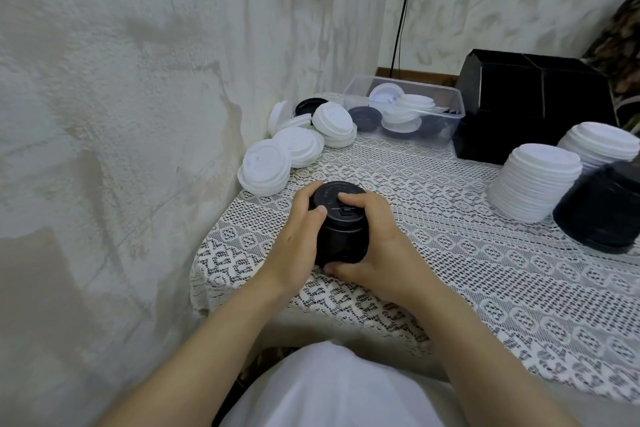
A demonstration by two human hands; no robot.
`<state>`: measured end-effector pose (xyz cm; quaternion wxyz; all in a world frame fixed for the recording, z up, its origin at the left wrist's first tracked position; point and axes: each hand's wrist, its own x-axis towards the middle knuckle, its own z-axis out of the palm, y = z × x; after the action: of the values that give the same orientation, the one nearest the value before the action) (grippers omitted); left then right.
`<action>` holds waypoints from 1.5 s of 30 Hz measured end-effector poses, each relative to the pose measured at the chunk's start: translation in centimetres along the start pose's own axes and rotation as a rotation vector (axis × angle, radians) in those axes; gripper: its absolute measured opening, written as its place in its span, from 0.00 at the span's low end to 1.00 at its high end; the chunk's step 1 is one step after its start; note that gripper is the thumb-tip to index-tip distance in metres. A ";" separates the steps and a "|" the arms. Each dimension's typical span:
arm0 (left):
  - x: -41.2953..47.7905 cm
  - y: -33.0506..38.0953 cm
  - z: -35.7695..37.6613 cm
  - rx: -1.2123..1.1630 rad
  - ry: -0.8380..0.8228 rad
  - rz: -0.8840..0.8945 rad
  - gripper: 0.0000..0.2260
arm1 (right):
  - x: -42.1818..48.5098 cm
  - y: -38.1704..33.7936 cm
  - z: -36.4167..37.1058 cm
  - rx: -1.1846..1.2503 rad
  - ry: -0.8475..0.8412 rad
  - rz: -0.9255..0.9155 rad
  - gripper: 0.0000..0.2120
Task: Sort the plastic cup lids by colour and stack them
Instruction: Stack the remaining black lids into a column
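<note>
Both hands are squaring up a small stack of black lids near the table's front corner.

The left hand (298, 236) is curling its fingers round one side of the stack of black lids (341, 229), thumb lying on the top lid. The right hand (381, 246) is gripping the other side, one fingertip pressing on top and the thumb tucked at the base against the lace tablecloth (485, 270). This two-sided squeeze is probably seating the lids flush. Finished piles are standing well apart at the right: a white stack (536, 180), another behind it, and a larger black stack (602, 208). Loose white lids (277, 156) are lying by the wall and mixed lids are waiting in the clear plastic tub (455, 121), so sorting looks partly done.
</note>
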<state>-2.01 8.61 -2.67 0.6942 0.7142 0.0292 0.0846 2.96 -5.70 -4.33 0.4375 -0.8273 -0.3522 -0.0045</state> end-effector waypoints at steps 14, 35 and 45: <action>2.9 0.9 4.5 -0.004 -0.097 -0.039 0.16 | -0.1 3.0 -4.3 -0.021 0.070 0.044 0.44; 15.6 0.6 12.0 -0.029 -0.178 -0.026 0.15 | 5.5 11.8 -11.6 -0.125 0.220 0.145 0.42; 19.1 0.0 13.3 -0.025 -0.179 -0.030 0.14 | 7.8 13.9 -12.3 -0.088 0.259 0.215 0.43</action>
<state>18.89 -1.49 -1.46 0.7042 0.7095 -0.0232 0.0105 20.68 -15.26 -4.27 0.4406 -0.8711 -0.2018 -0.0798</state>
